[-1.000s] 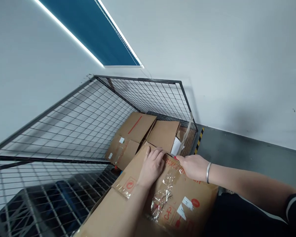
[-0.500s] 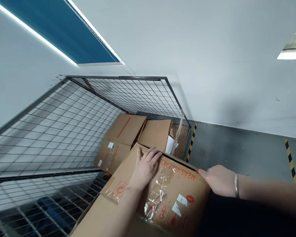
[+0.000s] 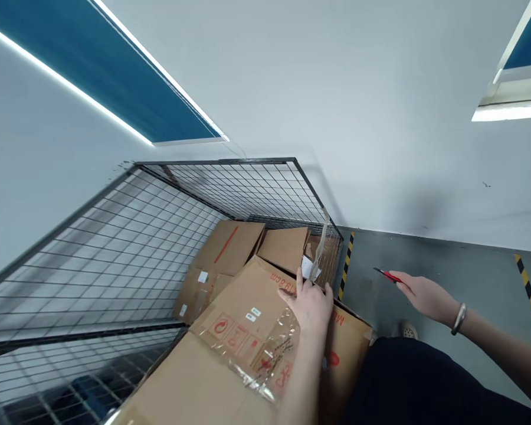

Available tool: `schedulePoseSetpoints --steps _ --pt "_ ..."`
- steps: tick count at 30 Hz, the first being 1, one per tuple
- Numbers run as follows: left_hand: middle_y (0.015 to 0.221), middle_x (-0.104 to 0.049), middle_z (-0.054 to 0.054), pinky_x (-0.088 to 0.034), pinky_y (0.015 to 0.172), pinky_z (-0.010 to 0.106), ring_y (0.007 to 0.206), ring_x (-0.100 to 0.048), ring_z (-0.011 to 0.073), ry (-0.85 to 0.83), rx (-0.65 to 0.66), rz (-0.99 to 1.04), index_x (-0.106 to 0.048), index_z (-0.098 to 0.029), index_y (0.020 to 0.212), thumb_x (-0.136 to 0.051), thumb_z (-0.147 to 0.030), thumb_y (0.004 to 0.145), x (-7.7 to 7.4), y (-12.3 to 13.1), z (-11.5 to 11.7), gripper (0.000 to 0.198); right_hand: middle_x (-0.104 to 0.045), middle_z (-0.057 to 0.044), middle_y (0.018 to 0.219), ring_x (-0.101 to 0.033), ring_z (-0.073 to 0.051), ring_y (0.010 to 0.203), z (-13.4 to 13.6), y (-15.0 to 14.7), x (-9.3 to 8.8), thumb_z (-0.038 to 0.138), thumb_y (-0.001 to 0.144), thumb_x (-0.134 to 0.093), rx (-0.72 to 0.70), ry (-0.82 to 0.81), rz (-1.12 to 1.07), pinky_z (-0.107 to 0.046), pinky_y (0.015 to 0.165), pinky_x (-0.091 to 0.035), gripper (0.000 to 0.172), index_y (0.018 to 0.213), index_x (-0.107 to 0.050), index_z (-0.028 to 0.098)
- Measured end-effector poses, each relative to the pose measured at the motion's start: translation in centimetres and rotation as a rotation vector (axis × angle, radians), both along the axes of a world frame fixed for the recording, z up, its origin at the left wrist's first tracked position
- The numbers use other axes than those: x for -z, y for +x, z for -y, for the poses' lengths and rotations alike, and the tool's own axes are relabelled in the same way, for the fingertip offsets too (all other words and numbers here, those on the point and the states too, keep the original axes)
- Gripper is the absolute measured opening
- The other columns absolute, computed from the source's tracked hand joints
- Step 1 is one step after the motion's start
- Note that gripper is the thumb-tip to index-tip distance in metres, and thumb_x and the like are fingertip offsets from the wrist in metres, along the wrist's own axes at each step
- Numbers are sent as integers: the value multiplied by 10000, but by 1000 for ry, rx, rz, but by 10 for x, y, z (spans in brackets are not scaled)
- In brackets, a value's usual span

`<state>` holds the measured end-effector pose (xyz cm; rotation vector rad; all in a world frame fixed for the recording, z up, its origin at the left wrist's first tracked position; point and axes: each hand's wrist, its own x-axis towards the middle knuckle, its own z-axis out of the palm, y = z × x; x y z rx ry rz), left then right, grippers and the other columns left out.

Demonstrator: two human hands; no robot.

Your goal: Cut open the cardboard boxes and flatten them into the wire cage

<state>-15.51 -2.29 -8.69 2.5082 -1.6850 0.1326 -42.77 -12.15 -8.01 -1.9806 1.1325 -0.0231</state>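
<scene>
A large brown cardboard box with red print and clear packing tape fills the lower middle of the view. Across its upper edge, my left hand rests with fingers spread, touching the cardboard. My right hand is closed round a red utility knife, held out to the right of the box, apart from it. The knife's dark blade points left. Behind the large box lie two more boxes: a taped one with a red stripe and a smaller one.
A metal mesh cage surrounds the boxes at the back and left. Crumpled white paper lies inside its far corner. Yellow-and-black tape strips mark the grey floor. A white wall stands behind.
My right hand has moved right, off the box's edge, and the knife now shows plainly. My left hand has slid right along the upper edge, its fingers spreading.
</scene>
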Motion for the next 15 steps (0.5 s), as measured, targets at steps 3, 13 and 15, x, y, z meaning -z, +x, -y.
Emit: schedulePoseSetpoints --steps 3,13,15 --pt "840 -717 203 -157 1046 799 1311 -461 440 -9 -98 -64 -691 -157 591 -457 -258 828 -19 35 -5 348 -662 -56 778 -572 -184 612 9 -19 43 437 995 -308 74 123 80 -304 571 -397 416 1079 -624 180" --pt "834 -724 122 -534 814 421 911 -664 321 -127 -450 -224 -666 -214 527 -471 -491 639 -150 169 -78 356 -596 -139 1225 -647 -165 959 20 22 147 539 977 -336 376 757 291 -318 721 -544 380 943 -499 198" --pt "850 -716 126 -524 827 417 922 -660 321 -127 -469 -233 -670 -211 526 -471 -495 633 -153 164 -83 362 -615 -154 1178 -653 -188 932 13 50 156 631 943 -337 337 784 257 -395 722 -549 466 920 -499 195"
